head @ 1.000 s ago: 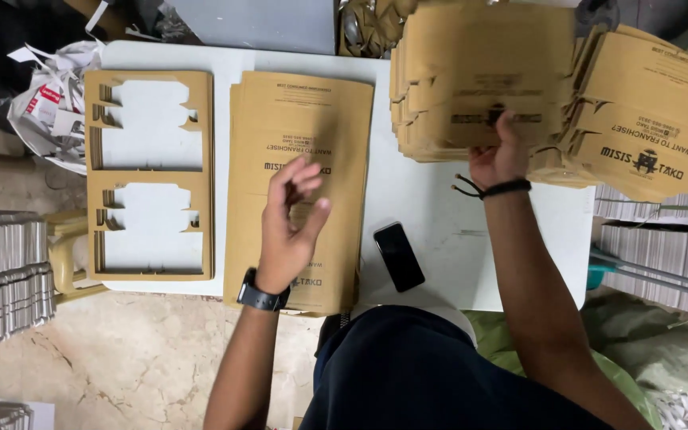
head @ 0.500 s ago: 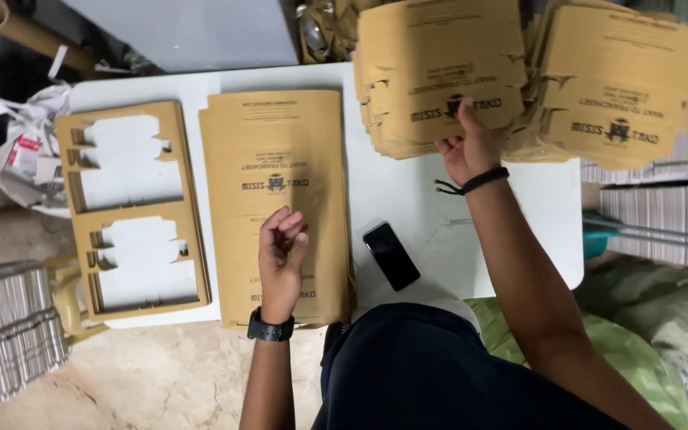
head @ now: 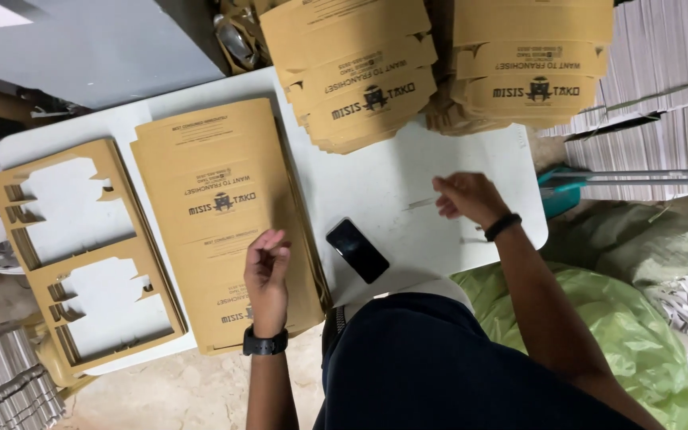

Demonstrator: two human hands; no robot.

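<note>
Brown kraft cardboard, die-cut into flat box blanks with black print, lies in a tall-sided stack (head: 220, 223) on the left half of the white table (head: 408, 191). Its near end runs slightly past the table's front edge, and its right side leaves a strip of bare white before the black slab-shaped phone (head: 357, 250). The left hand (head: 267, 271), with a black watch (head: 265, 343) at the wrist, hovers over the near part of that stack, fingers curled inward and loosely pinched together; whether it nips the top sheet cannot be told. The blanks are smooth and matte, straight-cut along the long sides, with small notches showing at the layered edges.

The right hand (head: 465, 197), wearing a thin black wristband (head: 502, 226), hangs above the bare middle-right of the table, fingers half bent and holding nothing that shows. Around it is the widest open stretch of tabletop, reaching to the rounded right corner.

Left of the stack, just beside it, lie brown cardboard waste frames (head: 81, 255) with two box-shaped holes punched out, white table showing through; their outer corner overhangs the table edge. At the far edge sit two fanned piles of the same printed brown blanks (head: 360, 72), (head: 531, 64), overhanging the back of the table. Grey-white bundles of stacked sheets (head: 662, 80) crowd the right side, and a crinkled green plastic sack (head: 623, 318) lies below them beside the person's dark lap.
</note>
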